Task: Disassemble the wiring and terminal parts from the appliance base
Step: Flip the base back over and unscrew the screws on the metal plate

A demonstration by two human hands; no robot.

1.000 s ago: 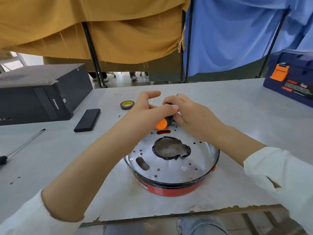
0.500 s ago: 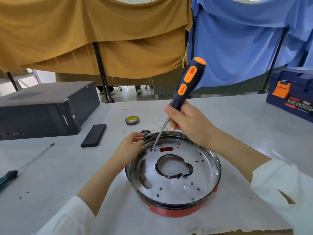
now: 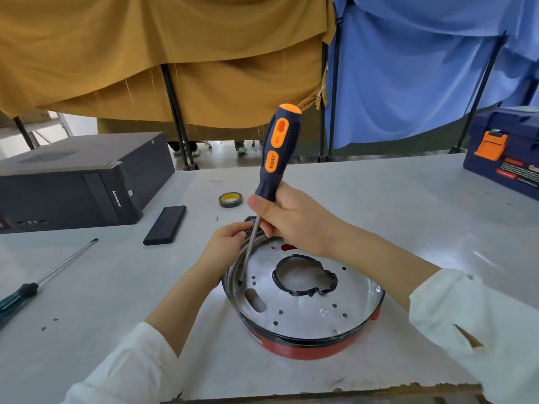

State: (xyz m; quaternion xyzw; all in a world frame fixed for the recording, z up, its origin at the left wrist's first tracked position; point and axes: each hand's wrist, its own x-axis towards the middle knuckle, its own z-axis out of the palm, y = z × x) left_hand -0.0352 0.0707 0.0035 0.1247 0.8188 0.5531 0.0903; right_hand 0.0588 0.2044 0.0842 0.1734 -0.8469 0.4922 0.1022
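We work a screwdriver into the appliance base [image 3: 303, 319] at the table's [image 3: 379, 205] near edge.

Our left hand [image 3: 226, 240] pinches the base's far-left rim; our right hand [image 3: 291, 218], above the base, grips the screwdriver [image 3: 272, 167], its tip meeting the base's left inner plate.

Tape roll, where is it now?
Head view: the tape roll lies on the table, just beyond the left hand, right of the black phone.
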